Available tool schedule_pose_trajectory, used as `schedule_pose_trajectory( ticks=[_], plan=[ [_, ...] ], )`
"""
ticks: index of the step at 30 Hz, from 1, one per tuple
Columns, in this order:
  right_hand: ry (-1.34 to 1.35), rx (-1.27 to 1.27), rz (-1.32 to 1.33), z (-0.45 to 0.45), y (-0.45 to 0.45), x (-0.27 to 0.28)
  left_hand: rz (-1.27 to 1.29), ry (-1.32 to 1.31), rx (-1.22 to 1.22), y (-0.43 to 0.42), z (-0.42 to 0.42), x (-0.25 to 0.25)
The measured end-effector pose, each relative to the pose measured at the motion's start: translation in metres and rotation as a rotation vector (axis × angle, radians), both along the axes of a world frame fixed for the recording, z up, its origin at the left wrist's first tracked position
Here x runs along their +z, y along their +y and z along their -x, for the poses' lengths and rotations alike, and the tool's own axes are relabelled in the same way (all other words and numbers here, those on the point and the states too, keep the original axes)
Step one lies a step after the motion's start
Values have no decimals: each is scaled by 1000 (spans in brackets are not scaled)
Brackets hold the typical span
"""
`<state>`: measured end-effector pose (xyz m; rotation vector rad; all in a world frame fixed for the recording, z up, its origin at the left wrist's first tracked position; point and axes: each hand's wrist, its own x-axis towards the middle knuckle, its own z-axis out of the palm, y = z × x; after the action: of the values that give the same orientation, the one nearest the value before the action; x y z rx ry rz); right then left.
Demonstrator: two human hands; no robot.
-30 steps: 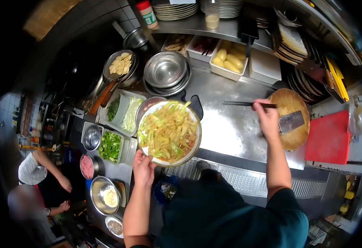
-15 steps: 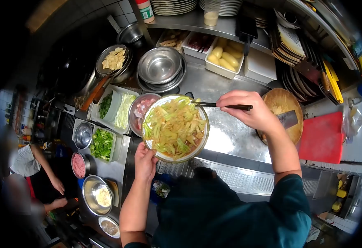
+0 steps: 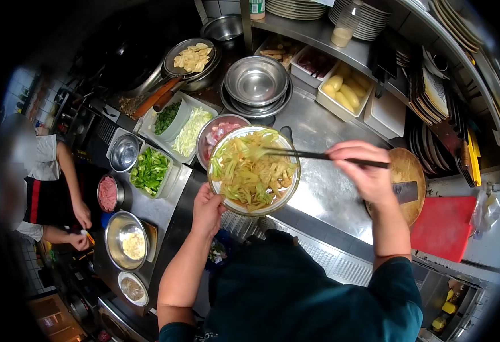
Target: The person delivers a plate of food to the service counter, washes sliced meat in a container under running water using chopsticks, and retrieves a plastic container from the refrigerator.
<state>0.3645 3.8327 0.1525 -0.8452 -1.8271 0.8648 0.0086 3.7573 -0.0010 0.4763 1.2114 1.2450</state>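
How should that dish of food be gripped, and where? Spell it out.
Take the dish by its near-left rim, coming from the wearer's left, probably thumb above and fingers beneath, where the left hand already holds it. Its round rim offers an edge to pinch, while food covers the middle. Chopsticks reach in from the right, so that side looks more obstructed.

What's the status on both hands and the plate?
Left fingers gripping plate rim. Right fingers holding chopsticks, tips at the vegetables; contact unclear. Nothing visibly in the way.
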Motion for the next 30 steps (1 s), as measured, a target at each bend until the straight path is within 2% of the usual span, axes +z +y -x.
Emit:
schedule_pose_trajectory(
  ticks=[3,6,7,9,13,18,24,30],
  plan=[
    [-3,95,56,21,2,-13,-12,-7,0,-2,2,1],
    [19,67,49,11,9,-7,-22,0,7,-6,5,6],
    [154,15,70,7,12,-12,-29,3,2,-8,9,5],
    [244,-99,106,-1,25,-14,-38,7,3,-10,12,4],
    [185,-148,255,9,49,-30,-40,4,0,-13,9,6],
    [90,-107,244,27,56,-53,-52,10,-8,-18,9,7],
    [94,-147,218,27,49,-44,-36,21,19,-28,4,13],
    [355,-98,133,24,40,-14,-63,-13,30,-37,12,3]
  ],
)
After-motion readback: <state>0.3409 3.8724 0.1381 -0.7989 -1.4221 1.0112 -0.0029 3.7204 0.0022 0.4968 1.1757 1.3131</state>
